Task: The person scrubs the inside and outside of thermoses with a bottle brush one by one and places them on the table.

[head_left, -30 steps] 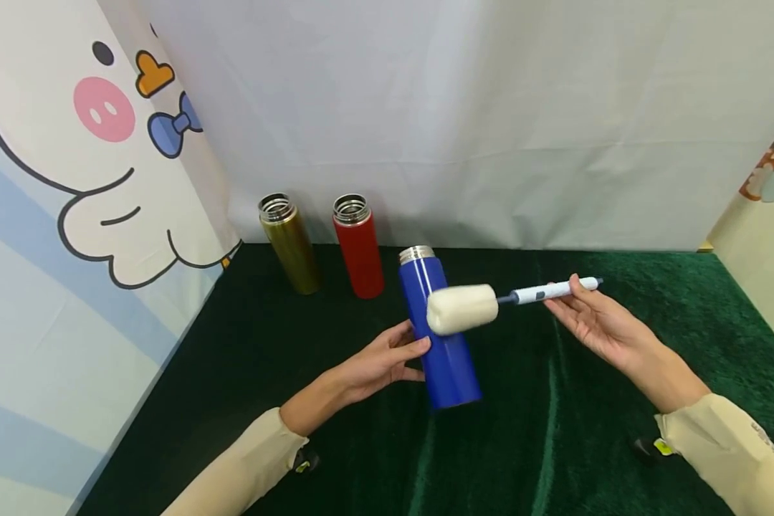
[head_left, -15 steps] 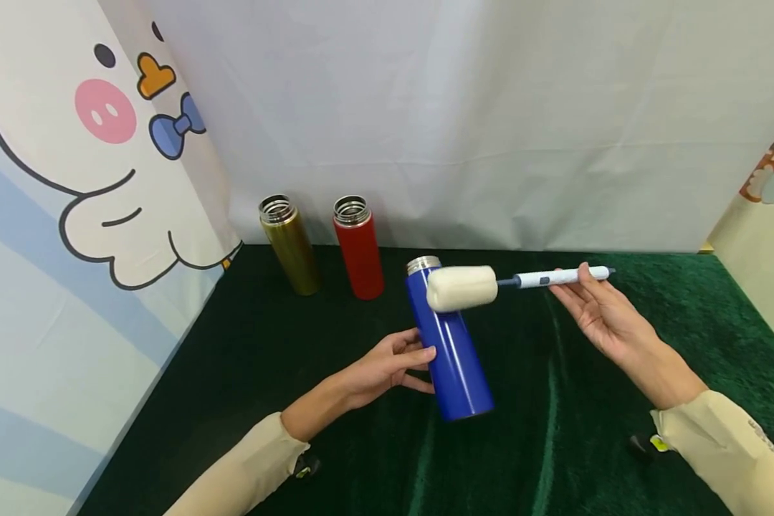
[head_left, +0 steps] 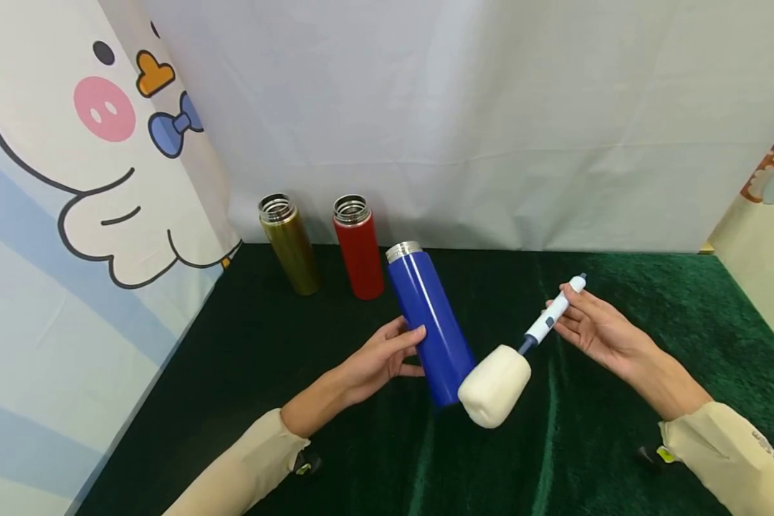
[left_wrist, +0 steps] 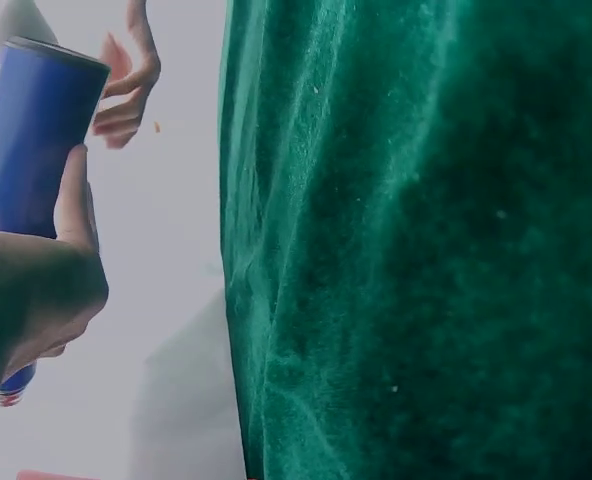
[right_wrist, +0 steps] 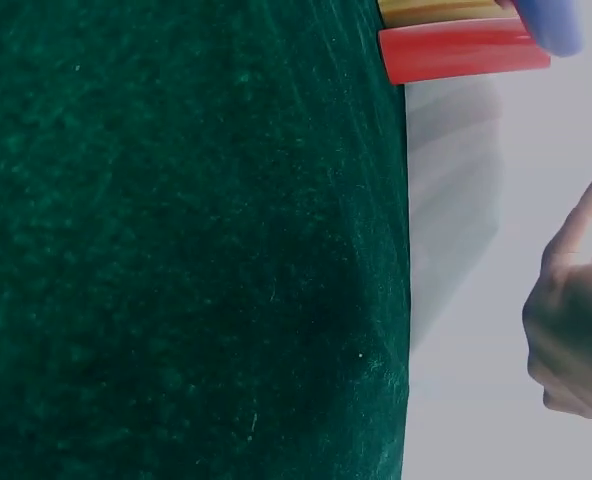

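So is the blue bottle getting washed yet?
Not yet. All three bottles have lids off. The left hand grips the tilted blue bottle; the right hand holds the sponge brush outside, low by its base. Putting it inside the blue bottle is left.

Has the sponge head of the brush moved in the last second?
Yes. The sponge head has swung down from beside the blue bottle's mouth to near its base, well below the standing red bottle. The right hand holds the handle.
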The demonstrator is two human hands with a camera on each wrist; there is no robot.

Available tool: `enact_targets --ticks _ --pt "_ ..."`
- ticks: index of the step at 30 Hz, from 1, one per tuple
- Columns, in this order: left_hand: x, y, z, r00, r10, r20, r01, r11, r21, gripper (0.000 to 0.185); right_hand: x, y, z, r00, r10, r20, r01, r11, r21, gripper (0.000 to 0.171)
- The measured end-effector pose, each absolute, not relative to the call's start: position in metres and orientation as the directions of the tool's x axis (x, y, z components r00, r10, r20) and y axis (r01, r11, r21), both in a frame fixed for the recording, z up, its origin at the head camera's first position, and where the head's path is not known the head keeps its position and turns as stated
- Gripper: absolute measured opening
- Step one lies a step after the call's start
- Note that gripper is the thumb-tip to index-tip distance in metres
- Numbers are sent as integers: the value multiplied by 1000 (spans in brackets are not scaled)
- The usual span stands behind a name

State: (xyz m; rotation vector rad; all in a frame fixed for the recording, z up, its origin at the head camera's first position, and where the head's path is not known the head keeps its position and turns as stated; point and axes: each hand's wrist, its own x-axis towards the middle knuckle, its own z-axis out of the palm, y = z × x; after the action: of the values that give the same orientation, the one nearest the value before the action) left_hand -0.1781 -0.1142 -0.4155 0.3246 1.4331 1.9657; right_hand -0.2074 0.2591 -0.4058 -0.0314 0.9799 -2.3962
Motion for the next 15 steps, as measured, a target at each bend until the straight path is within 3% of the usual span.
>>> enact_targets --ticks 4,9,12,15 --pt "-177 -114 -417 -714 675 -186 -390 -163 906 74 -210 257 -404 -862 -473 -181 474 -628 -618 17" --pt "-174 -111 -418 -650 731 -210 -398 -92 913 66 -215 254 -399 -897 -401 -187 442 -798 -408 10" --pt "-173 -109 -419 -642 737 -211 -400 -87 913 67 -216 255 -400 -903 -380 -201 427 -853 -301 13" --pt "-173 -109 -418 -665 719 -202 -403 -118 907 70 -213 256 -403 -885 -405 -230 462 -827 -320 13"
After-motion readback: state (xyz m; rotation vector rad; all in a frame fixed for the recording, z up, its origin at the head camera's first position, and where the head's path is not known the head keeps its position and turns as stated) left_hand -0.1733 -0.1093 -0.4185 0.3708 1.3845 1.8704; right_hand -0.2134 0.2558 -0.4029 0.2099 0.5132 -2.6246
